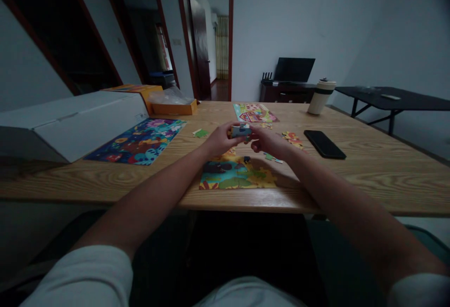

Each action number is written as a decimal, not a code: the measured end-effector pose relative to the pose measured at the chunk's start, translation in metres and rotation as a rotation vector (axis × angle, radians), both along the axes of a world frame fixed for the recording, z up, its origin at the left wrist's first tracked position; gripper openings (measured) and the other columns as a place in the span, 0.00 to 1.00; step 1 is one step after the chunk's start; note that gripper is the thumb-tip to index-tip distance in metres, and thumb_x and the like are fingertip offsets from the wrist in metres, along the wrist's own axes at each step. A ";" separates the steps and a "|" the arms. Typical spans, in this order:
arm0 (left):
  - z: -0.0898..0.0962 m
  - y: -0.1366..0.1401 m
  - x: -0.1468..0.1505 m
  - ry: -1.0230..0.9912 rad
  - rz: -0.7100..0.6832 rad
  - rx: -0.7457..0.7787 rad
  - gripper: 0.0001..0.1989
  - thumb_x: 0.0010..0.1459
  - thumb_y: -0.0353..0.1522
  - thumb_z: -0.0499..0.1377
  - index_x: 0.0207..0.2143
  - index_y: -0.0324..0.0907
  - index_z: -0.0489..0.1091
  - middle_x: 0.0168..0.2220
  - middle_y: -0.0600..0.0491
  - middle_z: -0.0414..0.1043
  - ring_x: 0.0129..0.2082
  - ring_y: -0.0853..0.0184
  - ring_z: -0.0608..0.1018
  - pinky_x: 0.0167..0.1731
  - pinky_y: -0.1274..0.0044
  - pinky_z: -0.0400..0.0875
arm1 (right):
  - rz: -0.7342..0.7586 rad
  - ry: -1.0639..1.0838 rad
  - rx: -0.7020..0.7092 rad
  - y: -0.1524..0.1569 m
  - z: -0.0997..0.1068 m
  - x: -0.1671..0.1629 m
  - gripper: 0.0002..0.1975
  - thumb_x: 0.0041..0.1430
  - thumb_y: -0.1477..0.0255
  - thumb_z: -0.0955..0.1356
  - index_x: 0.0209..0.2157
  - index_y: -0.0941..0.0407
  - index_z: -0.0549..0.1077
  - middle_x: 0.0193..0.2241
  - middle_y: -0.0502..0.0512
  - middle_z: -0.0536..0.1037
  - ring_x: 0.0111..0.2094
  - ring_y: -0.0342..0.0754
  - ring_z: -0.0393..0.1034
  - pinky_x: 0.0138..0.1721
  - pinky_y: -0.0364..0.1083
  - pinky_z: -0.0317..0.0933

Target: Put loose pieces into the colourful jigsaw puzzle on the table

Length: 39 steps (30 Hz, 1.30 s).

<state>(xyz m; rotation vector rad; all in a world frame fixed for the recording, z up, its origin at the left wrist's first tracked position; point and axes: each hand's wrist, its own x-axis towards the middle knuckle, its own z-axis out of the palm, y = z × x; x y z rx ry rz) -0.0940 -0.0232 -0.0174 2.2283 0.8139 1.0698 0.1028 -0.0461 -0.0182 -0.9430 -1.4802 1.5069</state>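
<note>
Near edge of the wooden table (369,190): a partly built puzzle (237,175) lies just inside it, its front side almost flush with the edge. Bare wood runs wide to the right of the puzzle, and a narrower bare strip lies to its left.

Above the puzzle's far side, the left hand (218,140) and right hand (267,142) meet. Both are closed on a small puzzle piece (241,131), fingertips pinching it from either side, lifted clear of the table.

Loose pieces (272,158) lie just right of the puzzle under the right wrist; more loose pieces (292,139) sit farther out, and a green piece (200,133) lies left of the hands.

Right of these, a black phone (324,144) lies flat, well apart from the hands.

Left side: a finished colourful puzzle (140,140) abuts a large white box (70,124) that takes up the left end.

Far zone: another puzzle (253,112), an orange box (174,107) and a white tumbler (320,96) near the far edge.
</note>
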 end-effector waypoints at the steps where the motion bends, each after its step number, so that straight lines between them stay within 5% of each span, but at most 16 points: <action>1: -0.001 0.001 -0.002 -0.003 0.029 -0.029 0.26 0.56 0.39 0.64 0.54 0.39 0.67 0.40 0.49 0.75 0.34 0.67 0.77 0.36 0.77 0.73 | 0.014 -0.015 0.034 -0.001 -0.003 0.001 0.22 0.61 0.52 0.63 0.39 0.57 0.70 0.34 0.55 0.73 0.23 0.39 0.60 0.23 0.41 0.54; 6: -0.005 0.006 -0.005 0.001 -0.030 -0.091 0.28 0.56 0.41 0.64 0.56 0.39 0.65 0.40 0.48 0.74 0.33 0.68 0.76 0.34 0.78 0.71 | 0.020 -0.187 0.241 -0.008 -0.002 0.010 0.17 0.56 0.57 0.70 0.35 0.58 0.70 0.30 0.52 0.72 0.24 0.39 0.60 0.24 0.40 0.53; 10: -0.004 0.007 -0.004 0.029 -0.153 -0.094 0.20 0.59 0.44 0.58 0.45 0.37 0.71 0.37 0.50 0.73 0.32 0.69 0.73 0.32 0.79 0.68 | -0.018 -0.253 0.315 -0.008 0.000 0.015 0.15 0.56 0.58 0.70 0.32 0.57 0.69 0.23 0.48 0.65 0.22 0.39 0.56 0.23 0.41 0.50; 15: 0.002 0.001 -0.008 0.221 -0.133 -0.126 0.21 0.62 0.45 0.52 0.38 0.36 0.74 0.28 0.53 0.70 0.27 0.69 0.70 0.28 0.79 0.63 | -0.135 -0.191 0.351 -0.004 0.001 0.019 0.15 0.56 0.59 0.69 0.32 0.57 0.68 0.25 0.48 0.65 0.24 0.39 0.58 0.25 0.41 0.52; 23: 0.007 -0.006 -0.017 0.768 -0.205 0.093 0.29 0.54 0.52 0.61 0.52 0.45 0.74 0.54 0.47 0.69 0.53 0.59 0.70 0.53 0.73 0.60 | -0.199 -0.357 0.362 -0.001 0.004 0.040 0.14 0.55 0.60 0.68 0.33 0.58 0.70 0.26 0.50 0.67 0.24 0.40 0.58 0.24 0.41 0.52; 39: 0.018 0.002 -0.033 0.940 -0.073 -0.056 0.36 0.48 0.57 0.61 0.53 0.46 0.71 0.55 0.46 0.68 0.53 0.55 0.70 0.50 0.70 0.62 | -0.184 -0.561 0.394 0.003 -0.003 0.054 0.13 0.57 0.61 0.68 0.37 0.56 0.75 0.36 0.55 0.76 0.34 0.45 0.68 0.34 0.43 0.61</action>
